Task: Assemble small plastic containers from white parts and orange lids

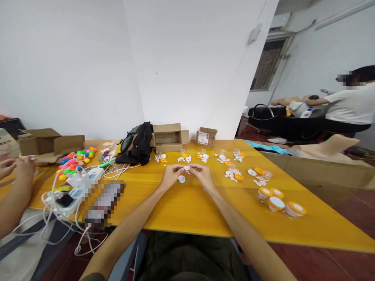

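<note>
My left hand [171,176] and my right hand [203,175] meet over the middle of the table, fingertips pinching a small white perforated piece [186,168] between them. Just below, near my left fingers, a small round white piece with a greenish edge [181,179] rests on the wood. Beyond my hands lie groups of white discs, orange rings and clear cups, such as the white discs [231,174] and an orange ring [238,177] to the right. Several clear jars with orange-and-white lids [275,203] stand at the right.
Open cardboard boxes [167,137] and a black bag [136,144] stand along the wall. To the left are colourful plastic balls [73,162], a power strip [74,195] with tangled cables and a phone [104,203]. A co-worker's hands [22,168] work at far left; another person sits far right.
</note>
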A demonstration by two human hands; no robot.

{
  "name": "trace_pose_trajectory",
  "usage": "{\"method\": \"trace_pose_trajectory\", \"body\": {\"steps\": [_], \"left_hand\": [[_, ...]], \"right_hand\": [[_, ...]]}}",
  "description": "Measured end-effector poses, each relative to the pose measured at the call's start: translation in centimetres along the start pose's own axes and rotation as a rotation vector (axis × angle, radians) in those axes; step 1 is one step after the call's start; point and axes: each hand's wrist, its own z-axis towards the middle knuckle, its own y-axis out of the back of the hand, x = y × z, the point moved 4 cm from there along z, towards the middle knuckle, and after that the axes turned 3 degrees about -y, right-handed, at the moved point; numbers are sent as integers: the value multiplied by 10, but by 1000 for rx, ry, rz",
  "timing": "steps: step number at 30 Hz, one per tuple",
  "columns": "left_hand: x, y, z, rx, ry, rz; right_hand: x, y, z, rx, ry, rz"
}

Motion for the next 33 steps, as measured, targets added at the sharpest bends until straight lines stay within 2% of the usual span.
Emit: {"method": "trace_pose_trajectory", "body": {"steps": [6, 15, 24, 33], "left_hand": [[1, 0, 1, 5, 8, 17], [-2, 2, 2, 89, 44, -40], [-1, 2, 2, 60, 65, -58], [-1, 5, 4, 48, 47, -29]], "right_hand": [[-4, 3, 3, 9, 12, -11], [-5, 7, 7, 58, 48, -54], [-6, 6, 7, 77, 39, -31], [-5, 4, 4, 154, 15, -24]]}}
